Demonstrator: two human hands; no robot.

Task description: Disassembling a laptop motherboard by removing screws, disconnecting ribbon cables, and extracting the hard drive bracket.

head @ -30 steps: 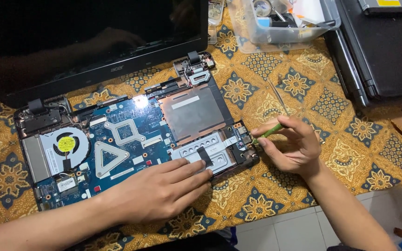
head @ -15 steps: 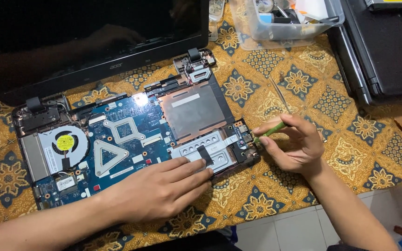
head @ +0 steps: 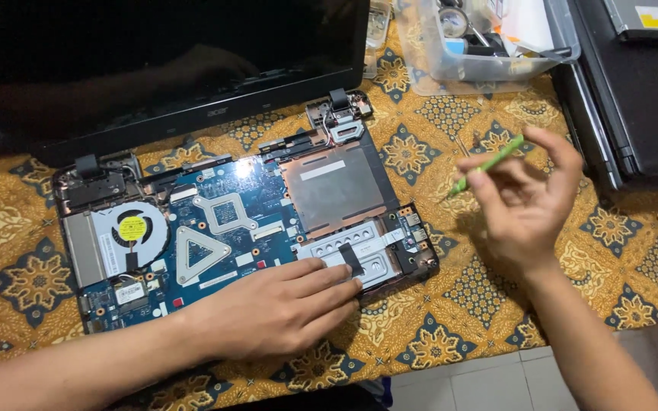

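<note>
Yellow round label (head: 132, 227) marks the fan; right hand (head: 523, 202) pinches a green screwdriver (head: 489, 163) — slanting up-right — left hand (head: 279, 308) flat on the laptop base (head: 222, 228).

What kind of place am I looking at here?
Probably a home or small repair bench, not a factory: an opened laptop lies on a batik tablecloth, with a clear plastic parts tub and more laptops stacked alongside.

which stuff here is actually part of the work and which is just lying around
In use:
- opened laptop base, blue board exposed
- left hand, flat on the base's front edge, fingertips by the silver bracket
- right hand, raised above the cloth, holding a green tool

Lying about:
- clear plastic box of small parts
- black laptops stacked at the right
- patterned cloth
</note>
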